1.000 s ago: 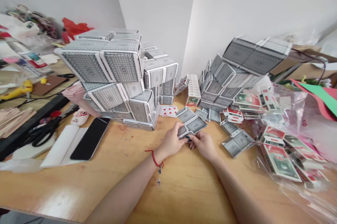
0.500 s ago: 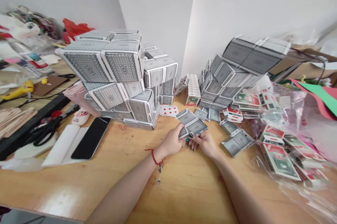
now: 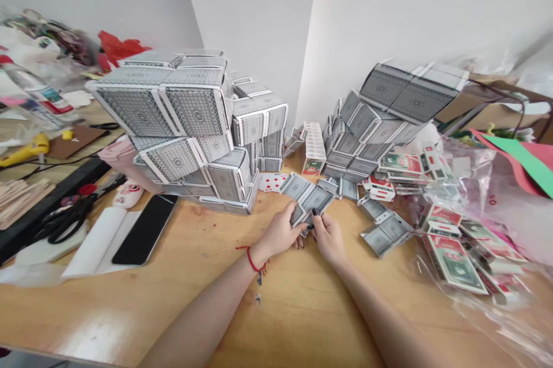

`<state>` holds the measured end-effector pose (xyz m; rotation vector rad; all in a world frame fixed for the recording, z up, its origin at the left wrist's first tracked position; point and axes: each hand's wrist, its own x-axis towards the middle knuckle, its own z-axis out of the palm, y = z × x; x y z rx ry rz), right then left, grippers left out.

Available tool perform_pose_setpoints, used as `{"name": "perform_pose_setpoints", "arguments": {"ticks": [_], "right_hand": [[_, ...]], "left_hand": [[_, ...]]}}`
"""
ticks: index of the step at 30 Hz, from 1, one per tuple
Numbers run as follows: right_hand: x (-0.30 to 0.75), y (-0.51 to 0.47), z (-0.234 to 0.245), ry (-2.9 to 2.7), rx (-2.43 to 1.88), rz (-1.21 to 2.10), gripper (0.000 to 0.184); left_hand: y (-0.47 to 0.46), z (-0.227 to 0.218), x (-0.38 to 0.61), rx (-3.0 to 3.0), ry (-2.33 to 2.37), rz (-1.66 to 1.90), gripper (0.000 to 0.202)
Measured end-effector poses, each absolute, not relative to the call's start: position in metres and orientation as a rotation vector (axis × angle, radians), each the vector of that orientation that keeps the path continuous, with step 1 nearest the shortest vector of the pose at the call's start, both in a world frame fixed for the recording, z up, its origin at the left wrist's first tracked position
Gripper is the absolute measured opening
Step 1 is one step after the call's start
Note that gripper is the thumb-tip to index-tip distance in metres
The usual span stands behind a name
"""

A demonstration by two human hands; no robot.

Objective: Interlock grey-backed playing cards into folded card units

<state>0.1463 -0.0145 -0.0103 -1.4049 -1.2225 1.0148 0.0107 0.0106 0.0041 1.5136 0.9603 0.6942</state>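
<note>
Both my hands meet at the table's middle over a fan of grey-backed playing cards (image 3: 310, 197). My left hand (image 3: 280, 233), with a red string at the wrist, is closed on the cards' near edge. My right hand (image 3: 327, 236) pinches the same cards from the right, a dark-nailed fingertip on top. Just beyond them a face-up red diamonds card (image 3: 272, 182) lies on the wood. A big block built of grey-backed cards (image 3: 181, 126) rises to the left, a second card block (image 3: 380, 114) to the right.
A black phone (image 3: 144, 228) on white paper (image 3: 97, 241) lies front left, with black scissors (image 3: 64, 218) beside it. Clear bags of red-and-green card boxes (image 3: 458, 253) crowd the right. A loose folded card piece (image 3: 384, 232) sits right of my hands. White walls meet behind.
The view and my hands shifted slightly left. My right hand's fingers moved up onto the fanned cards; both hands kept hold of them.
</note>
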Motion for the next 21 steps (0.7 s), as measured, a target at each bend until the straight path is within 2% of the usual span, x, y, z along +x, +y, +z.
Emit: {"name": "perform_pose_setpoints", "arguments": {"ticks": [11,21], "right_hand": [[0.146,-0.011,-0.006,-1.325,-1.285,1.119,0.032],[0.153,-0.007,-0.007,-1.441,-1.357,1.112,0.037]], "left_hand": [[0.016,-0.001,0.009,1.411,0.944,0.744,0.031],[0.017,-0.002,0.007,1.505,0.926,0.723,0.020]]}}
